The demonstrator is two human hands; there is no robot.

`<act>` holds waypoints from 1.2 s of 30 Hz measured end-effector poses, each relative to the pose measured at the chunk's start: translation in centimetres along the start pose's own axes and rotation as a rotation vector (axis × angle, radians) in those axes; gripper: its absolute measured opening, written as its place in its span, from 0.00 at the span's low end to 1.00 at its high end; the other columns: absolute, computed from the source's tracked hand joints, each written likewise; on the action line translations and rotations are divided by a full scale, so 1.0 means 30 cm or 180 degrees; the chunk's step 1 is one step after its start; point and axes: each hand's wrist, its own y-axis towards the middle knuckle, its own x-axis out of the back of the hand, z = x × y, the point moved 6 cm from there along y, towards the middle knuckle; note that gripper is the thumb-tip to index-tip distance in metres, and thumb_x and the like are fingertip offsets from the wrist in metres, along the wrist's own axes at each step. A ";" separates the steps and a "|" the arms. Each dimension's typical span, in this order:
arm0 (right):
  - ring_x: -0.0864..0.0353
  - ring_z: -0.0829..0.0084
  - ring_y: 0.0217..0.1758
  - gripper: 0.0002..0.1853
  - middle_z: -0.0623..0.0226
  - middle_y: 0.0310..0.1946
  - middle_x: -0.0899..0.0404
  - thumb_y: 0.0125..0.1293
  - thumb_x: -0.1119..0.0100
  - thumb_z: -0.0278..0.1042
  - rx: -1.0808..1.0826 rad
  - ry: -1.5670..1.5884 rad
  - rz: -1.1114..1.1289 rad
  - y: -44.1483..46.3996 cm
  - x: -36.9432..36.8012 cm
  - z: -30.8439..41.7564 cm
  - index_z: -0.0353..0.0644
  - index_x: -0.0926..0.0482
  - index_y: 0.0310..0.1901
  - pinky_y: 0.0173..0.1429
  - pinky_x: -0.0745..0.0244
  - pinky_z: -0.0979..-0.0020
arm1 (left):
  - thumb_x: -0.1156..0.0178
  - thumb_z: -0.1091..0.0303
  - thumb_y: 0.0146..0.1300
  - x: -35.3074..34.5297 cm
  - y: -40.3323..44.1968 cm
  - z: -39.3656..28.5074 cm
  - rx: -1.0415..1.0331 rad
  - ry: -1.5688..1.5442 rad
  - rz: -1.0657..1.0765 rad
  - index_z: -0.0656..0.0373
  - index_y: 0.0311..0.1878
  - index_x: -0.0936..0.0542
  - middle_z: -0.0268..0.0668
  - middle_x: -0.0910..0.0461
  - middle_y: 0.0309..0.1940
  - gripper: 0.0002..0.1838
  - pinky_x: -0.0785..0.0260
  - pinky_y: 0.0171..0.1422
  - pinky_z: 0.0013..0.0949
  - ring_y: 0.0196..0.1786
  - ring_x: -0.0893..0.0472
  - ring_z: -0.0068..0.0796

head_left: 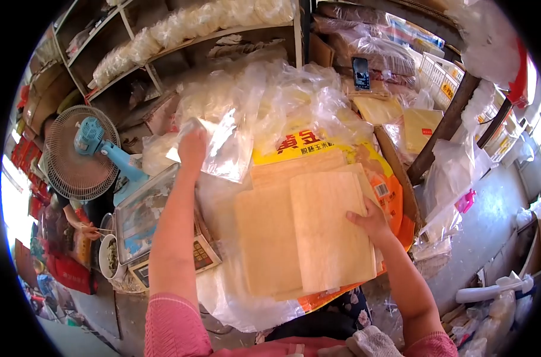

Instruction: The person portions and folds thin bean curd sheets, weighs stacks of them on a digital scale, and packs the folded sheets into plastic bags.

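Note:
My left hand [192,147] is closed on the edge of a clear plastic bag [227,146], stretched out beside the fan. Its fingertips are partly hidden. My right hand [370,223] grips the right edge of a folded stack of thin, pale yellow sheets [329,238] that look like tofu skin, thumb on top and fingers at the side. Under that stack lie more flat sheets [264,244] of the same kind. Beneath them is a yellow and orange printed sack [380,169] with red characters.
A digital scale [207,254] and a blue fan [98,140] stand at left, near a bowl [111,259] of food and another person's hand [91,231] with chopsticks. Crumpled clear plastic [288,89] lies behind. A phone [361,73] leans at the back; a post [449,128] rises right.

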 end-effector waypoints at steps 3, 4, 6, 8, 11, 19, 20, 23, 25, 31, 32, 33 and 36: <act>0.27 0.60 0.56 0.40 0.52 0.54 0.28 0.53 0.34 0.35 -0.0034 -0.1483 -0.0400 -0.046 0.006 0.119 0.37 0.44 0.66 0.58 0.32 0.65 | 0.47 0.65 0.60 0.263 0.070 -0.110 -0.0331 -0.0528 -0.0572 0.60 0.30 0.25 0.47 0.22 0.26 0.08 0.32 0.36 0.43 0.30 0.22 0.47; 0.28 0.57 0.58 0.42 0.49 0.55 0.29 0.53 0.34 0.36 -0.0049 -0.2216 -0.0617 -0.064 0.010 0.168 0.38 0.46 0.67 0.59 0.33 0.62 | 0.47 0.65 0.61 0.352 0.070 -0.147 -0.0570 -0.0695 -0.0802 0.60 0.29 0.26 0.46 0.22 0.25 0.09 0.32 0.33 0.43 0.29 0.22 0.44; 0.33 0.52 0.61 0.45 0.46 0.60 0.35 0.53 0.34 0.40 0.0765 -0.2626 -0.0695 -0.080 -0.010 0.242 0.38 0.50 0.68 0.62 0.36 0.59 | 0.47 0.68 0.62 0.512 0.055 -0.229 -0.0648 -0.1326 -0.0715 0.60 0.29 0.27 0.40 0.25 0.20 0.08 0.32 0.32 0.36 0.25 0.24 0.34; 0.38 0.50 0.65 0.48 0.44 0.63 0.41 0.52 0.33 0.42 0.1349 -0.2663 -0.0692 -0.104 -0.028 0.318 0.39 0.53 0.69 0.64 0.39 0.58 | 0.48 0.69 0.64 0.655 0.026 -0.306 -0.0539 -0.1843 -0.0436 0.60 0.30 0.27 0.34 0.27 0.19 0.08 0.32 0.33 0.30 0.25 0.27 0.25; 0.42 0.52 0.68 0.52 0.47 0.66 0.45 0.49 0.30 0.43 0.1793 -0.2183 -0.0605 -0.132 -0.084 0.474 0.41 0.54 0.69 0.67 0.42 0.60 | 0.51 0.69 0.68 0.811 -0.014 -0.407 -0.0401 -0.2764 0.0073 0.60 0.32 0.26 0.26 0.30 0.24 0.09 0.32 0.40 0.24 0.30 0.29 0.15; 0.40 0.59 0.67 0.62 0.49 0.65 0.42 0.42 0.24 0.46 0.2519 -0.0817 -0.0486 -0.043 -0.236 0.700 0.39 0.60 0.71 0.66 0.40 0.64 | 0.53 0.67 0.69 1.039 -0.045 -0.490 -0.0652 -0.4556 0.0802 0.64 0.39 0.25 0.34 0.21 0.35 0.11 0.29 0.50 0.29 0.39 0.22 0.25; 0.36 0.62 0.64 0.58 0.51 0.62 0.37 0.44 0.25 0.45 0.2392 -0.0546 -0.0182 -0.038 -0.238 0.697 0.39 0.56 0.70 0.63 0.37 0.66 | 0.53 0.66 0.69 1.054 -0.049 -0.505 -0.0788 -0.4466 0.0872 0.64 0.39 0.25 0.35 0.21 0.35 0.11 0.28 0.51 0.31 0.40 0.21 0.27; 0.26 0.70 0.52 0.44 0.58 0.50 0.25 0.51 0.29 0.41 0.1929 0.0055 0.0883 -0.039 -0.271 0.669 0.37 0.43 0.66 0.56 0.30 0.71 | 0.52 0.66 0.69 1.086 -0.057 -0.509 -0.0532 -0.4340 0.0746 0.63 0.38 0.25 0.40 0.21 0.36 0.11 0.29 0.52 0.34 0.42 0.20 0.35; 0.23 0.76 0.44 0.32 0.64 0.40 0.20 0.55 0.32 0.39 0.1519 0.0159 0.1770 -0.051 -0.285 0.597 0.36 0.31 0.59 0.50 0.28 0.75 | 0.52 0.66 0.69 1.026 -0.006 -0.410 -0.0049 -0.4259 0.0541 0.61 0.36 0.26 0.40 0.21 0.36 0.10 0.29 0.50 0.32 0.41 0.20 0.34; 0.24 0.80 0.29 0.14 0.72 0.24 0.25 0.62 0.39 0.43 0.0350 0.0576 0.1510 -0.156 -0.289 0.352 0.40 0.25 0.29 0.39 0.27 0.77 | 0.46 0.64 0.62 0.720 0.014 -0.171 0.0715 -0.1619 0.0128 0.63 0.42 0.26 0.40 0.21 0.36 0.12 0.30 0.45 0.37 0.40 0.21 0.38; 0.25 0.80 0.27 0.15 0.72 0.23 0.25 0.62 0.39 0.44 0.0241 0.0470 0.1318 -0.170 -0.285 0.331 0.40 0.26 0.27 0.38 0.27 0.77 | 0.44 0.62 0.61 0.700 -0.022 -0.173 0.0620 -0.0887 -0.0072 0.63 0.42 0.26 0.40 0.21 0.34 0.13 0.31 0.44 0.37 0.38 0.22 0.40; 0.26 0.80 0.25 0.17 0.72 0.22 0.26 0.62 0.39 0.45 0.0141 0.0365 0.1122 -0.184 -0.281 0.320 0.41 0.27 0.26 0.37 0.27 0.77 | 0.44 0.62 0.60 0.709 -0.086 -0.223 0.0758 -0.0842 -0.0417 0.63 0.44 0.26 0.42 0.23 0.35 0.15 0.33 0.49 0.39 0.42 0.24 0.44; 0.28 0.81 0.21 0.19 0.71 0.20 0.27 0.62 0.40 0.48 0.0112 0.0142 0.0768 -0.190 -0.270 0.294 0.41 0.29 0.24 0.32 0.28 0.77 | 0.41 0.67 0.57 0.705 -0.277 -0.478 -0.1000 -0.0642 -0.0824 0.60 0.48 0.28 0.45 0.28 0.48 0.16 0.40 0.60 0.39 0.55 0.31 0.45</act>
